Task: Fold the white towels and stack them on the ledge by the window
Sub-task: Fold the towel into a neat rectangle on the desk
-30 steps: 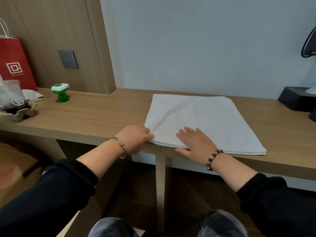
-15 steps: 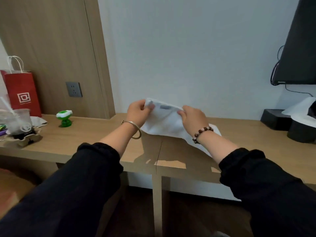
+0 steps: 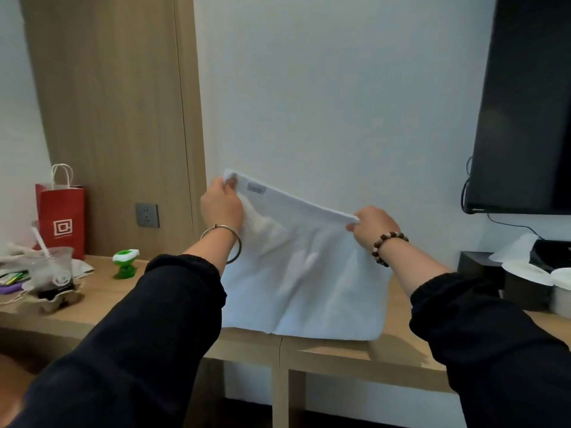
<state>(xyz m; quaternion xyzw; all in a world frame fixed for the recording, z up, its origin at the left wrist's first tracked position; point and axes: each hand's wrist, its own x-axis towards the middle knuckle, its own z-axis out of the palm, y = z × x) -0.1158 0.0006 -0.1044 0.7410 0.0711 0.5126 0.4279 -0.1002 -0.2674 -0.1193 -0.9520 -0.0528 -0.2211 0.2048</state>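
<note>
A white towel (image 3: pixel 304 279) hangs in the air above the wooden desk (image 3: pixel 398 344), its top edge stretched between both hands and slanting down to the right. My left hand (image 3: pixel 221 205) pinches the upper left corner, close to a small grey label. My right hand (image 3: pixel 372 225) pinches the upper right corner, lower than the left. The towel's bottom edge hangs at about the level of the desk top. No ledge or window is in view.
On the desk's left stand a red paper bag (image 3: pixel 60 217), a plastic cup with a straw (image 3: pixel 57 270) in a cardboard holder and a small green toy (image 3: pixel 125 264). A black TV (image 3: pixel 525 103) hangs at the right above black boxes (image 3: pixel 482 265) and white lidded cups (image 3: pixel 560 291).
The towel lay flat on the desk under both hands a second ago. Both hands took its near edge and lifted it; it now hangs spread out, held higher and wider than half a second ago.
</note>
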